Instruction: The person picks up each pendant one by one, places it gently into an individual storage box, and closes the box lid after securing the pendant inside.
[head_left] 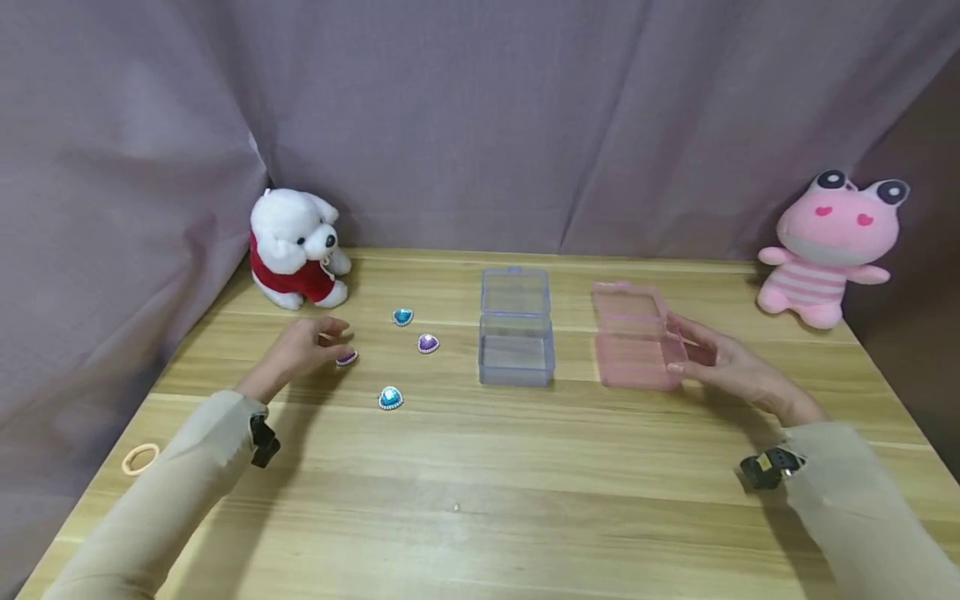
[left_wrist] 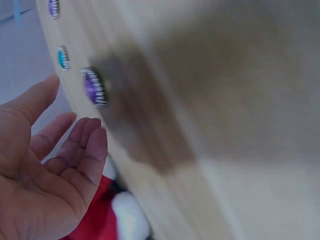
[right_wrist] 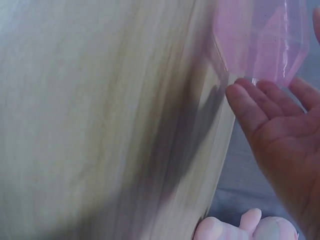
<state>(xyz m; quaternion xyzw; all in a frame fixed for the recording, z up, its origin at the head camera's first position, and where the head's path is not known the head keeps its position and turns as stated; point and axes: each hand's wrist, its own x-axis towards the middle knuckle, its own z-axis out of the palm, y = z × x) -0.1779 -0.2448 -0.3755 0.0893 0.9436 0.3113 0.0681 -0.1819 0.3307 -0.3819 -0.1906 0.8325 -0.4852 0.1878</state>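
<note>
My left hand (head_left: pixel 307 346) hovers beside a purple heart gem (head_left: pixel 347 358) with a beaded rim. In the left wrist view the thumb and bent fingers stand apart, and the purple gem (left_wrist: pixel 94 87) lies on the wood just beyond the fingertips. At the right side of a pink clear plastic box (head_left: pixel 639 358), lid tipped back, is my right hand (head_left: pixel 723 362). Its fingers are spread near the box wall (right_wrist: pixel 260 40); whether they touch it I cannot tell. Another purple gem (head_left: pixel 427 343) and two blue heart gems, one farther back (head_left: pixel 402 317) and one nearer (head_left: pixel 390 398), lie on the table.
A bluish clear box (head_left: pixel 515 375) with its lid back stands mid-table. A white plush dog (head_left: pixel 296 250) sits back left, a pink plush frog (head_left: pixel 832 242) back right. A light ring (head_left: pixel 140 459) lies by the left edge. Grey curtain (head_left: pixel 465 125) hangs behind the wooden table (head_left: pixel 487 500).
</note>
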